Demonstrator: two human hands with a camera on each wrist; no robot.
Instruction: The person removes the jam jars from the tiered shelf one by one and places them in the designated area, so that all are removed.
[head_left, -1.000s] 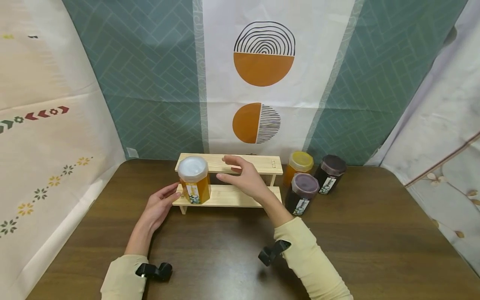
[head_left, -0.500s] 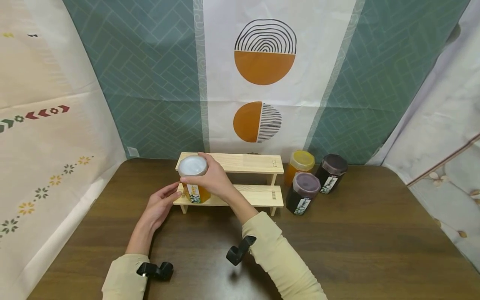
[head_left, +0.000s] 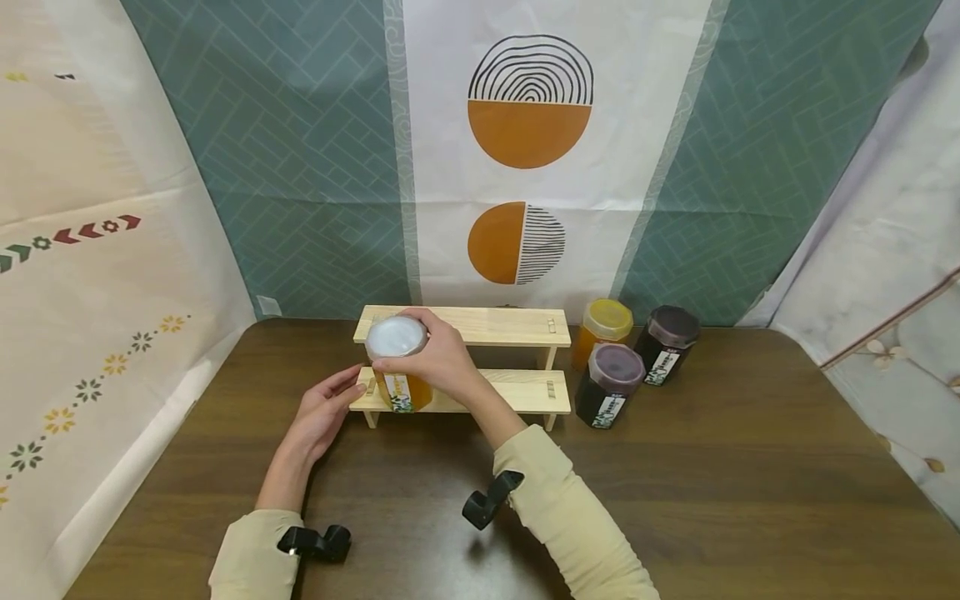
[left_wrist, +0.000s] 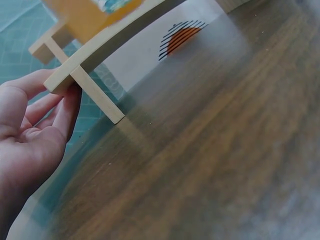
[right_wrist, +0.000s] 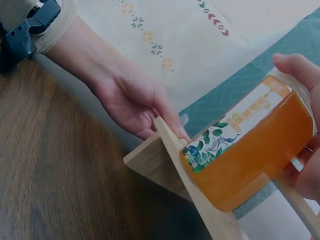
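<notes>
A two-step wooden rack (head_left: 517,392) stands at the back of the brown table. A honey jar (head_left: 401,387) with a white lid (head_left: 395,337) sits on the lower step's left end; its amber body and flowered label show in the right wrist view (right_wrist: 250,150). My right hand (head_left: 431,358) grips the jar from the right, fingers curled around the lid. My left hand (head_left: 322,412) lies open, its straight fingers touching the left end of the lower step (left_wrist: 62,80).
Three more jars stand right of the rack: a yellow-lidded honey jar (head_left: 603,329) and two dark jars (head_left: 611,385), (head_left: 666,333). Patterned cloth walls close in the back and both sides. Bare brown table (head_left: 712,483) lies in front.
My right hand swung left from above the rack's middle and took hold of the white-lidded jar. The left hand stayed at the step's end.
</notes>
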